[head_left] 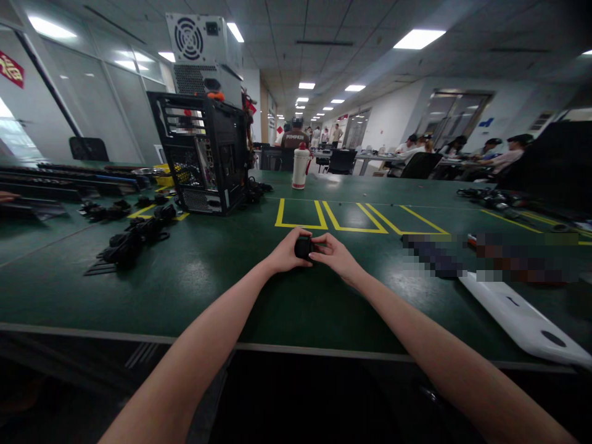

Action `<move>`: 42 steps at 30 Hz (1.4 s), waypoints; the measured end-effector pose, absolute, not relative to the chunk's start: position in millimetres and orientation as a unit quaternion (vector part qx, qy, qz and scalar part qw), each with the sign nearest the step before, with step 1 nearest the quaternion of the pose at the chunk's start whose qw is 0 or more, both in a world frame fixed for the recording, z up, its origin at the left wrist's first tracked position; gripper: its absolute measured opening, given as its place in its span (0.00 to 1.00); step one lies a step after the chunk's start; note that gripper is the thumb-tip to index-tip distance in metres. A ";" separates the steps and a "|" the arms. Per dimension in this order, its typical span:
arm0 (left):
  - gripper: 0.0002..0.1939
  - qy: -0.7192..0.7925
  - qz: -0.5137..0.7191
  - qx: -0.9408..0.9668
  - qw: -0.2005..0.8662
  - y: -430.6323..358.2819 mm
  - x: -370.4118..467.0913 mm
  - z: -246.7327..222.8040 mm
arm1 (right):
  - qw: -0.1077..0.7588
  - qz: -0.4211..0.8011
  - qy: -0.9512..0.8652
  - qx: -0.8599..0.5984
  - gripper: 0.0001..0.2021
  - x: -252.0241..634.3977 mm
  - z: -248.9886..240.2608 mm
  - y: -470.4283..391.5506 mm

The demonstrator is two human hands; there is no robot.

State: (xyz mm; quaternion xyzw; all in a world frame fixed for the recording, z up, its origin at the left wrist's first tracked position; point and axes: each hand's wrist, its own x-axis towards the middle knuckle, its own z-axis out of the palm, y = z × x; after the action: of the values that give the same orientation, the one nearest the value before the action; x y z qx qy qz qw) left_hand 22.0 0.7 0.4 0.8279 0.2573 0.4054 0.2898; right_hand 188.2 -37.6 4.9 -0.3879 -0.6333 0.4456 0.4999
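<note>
A small black block-shaped object point(303, 248) is held between my two hands, just above or on the green table point(296, 308); its exact kind does not show. My left hand point(287, 251) wraps round its left side, thumb below and fingers above. From the right, my right hand point(337, 258) pinches its edge with thumb and fingertips. Yellow tape outlines point(332, 229) lie on the table just beyond my hands.
A black computer case point(213, 154) with power supply units point(203, 40) on top stands left, beside bundled black cables point(134, 237). Behind the tape is a white cup point(300, 168). A white rounded device point(522, 314) lies at the right. People sit in the background.
</note>
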 end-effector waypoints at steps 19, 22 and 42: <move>0.34 0.254 0.404 0.836 0.270 0.2 19.2 1.6 | 0.501 0.452 -0.609 -0.417 0.15 185.3 3.2 -35.4; 0.34 0.256 0.406 0.836 0.268 1.1 19.5 1.3 | 0.498 0.460 -0.628 -0.384 0.15 185.5 2.3 -37.4; 0.34 0.277 0.395 0.835 0.265 -2.3 17.7 5.5 | 0.496 0.451 -0.640 -0.376 0.15 184.8 1.6 -37.2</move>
State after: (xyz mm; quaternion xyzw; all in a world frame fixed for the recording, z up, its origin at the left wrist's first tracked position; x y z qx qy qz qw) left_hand 17.7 -2.3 5.5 0.8346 0.2775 0.3950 0.2654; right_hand 184.8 -37.2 1.6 -0.3755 -0.6400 0.4510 0.4959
